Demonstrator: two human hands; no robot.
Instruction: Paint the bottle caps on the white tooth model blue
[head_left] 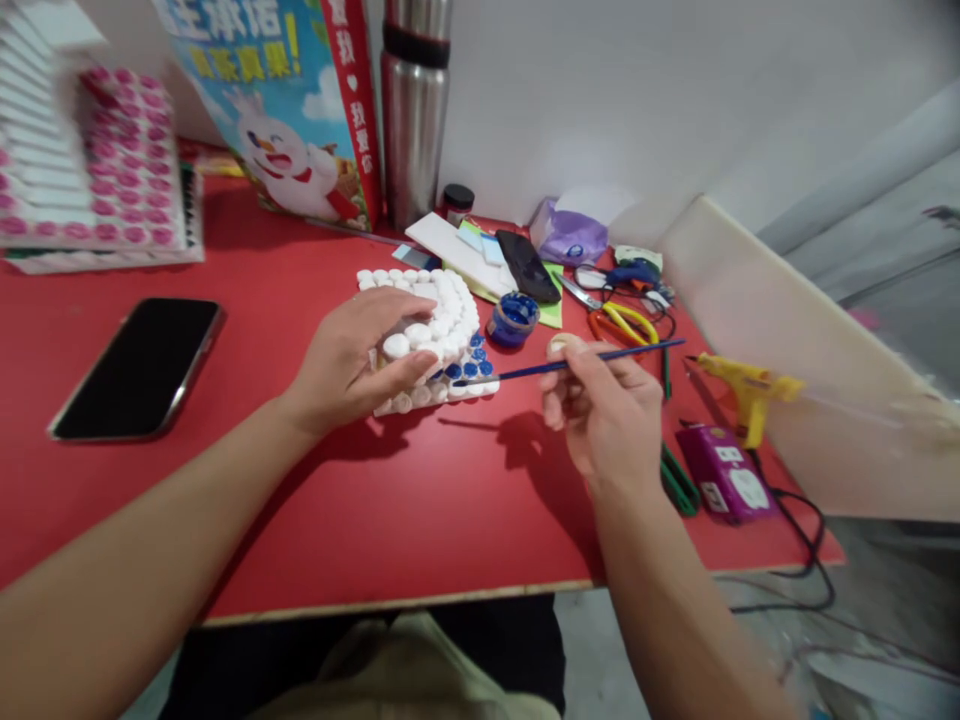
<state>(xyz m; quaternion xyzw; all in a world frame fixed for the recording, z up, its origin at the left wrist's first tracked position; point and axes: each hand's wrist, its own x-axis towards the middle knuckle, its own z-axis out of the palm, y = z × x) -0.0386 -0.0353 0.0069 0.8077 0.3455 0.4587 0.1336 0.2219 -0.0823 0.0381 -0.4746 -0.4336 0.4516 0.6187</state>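
A white craft piece [457, 305] built of small round knobs in stepped, curved rows sits on the red table. Some knobs low on its right side are blue. My left hand [349, 350] grips it from the left, fingers over the top and thumb across the front, hiding part of it. Between the thumb and fingers of my right hand [611, 405] is a thin blue paintbrush [536, 370]. Its dark tip is at the lower knobs by the blue ones; I cannot tell whether it touches. Just behind stands an open jar of blue paint [514, 322].
A phone [142, 368] lies left on the red table [420, 540]. Behind are a pink-and-white knobbed piece [127, 165], a printed bag [292, 120] and a steel flask [416, 120]. Scissors [581, 292], a yellow glue gun [750, 390] and a purple box [724, 475] with cables lie right.
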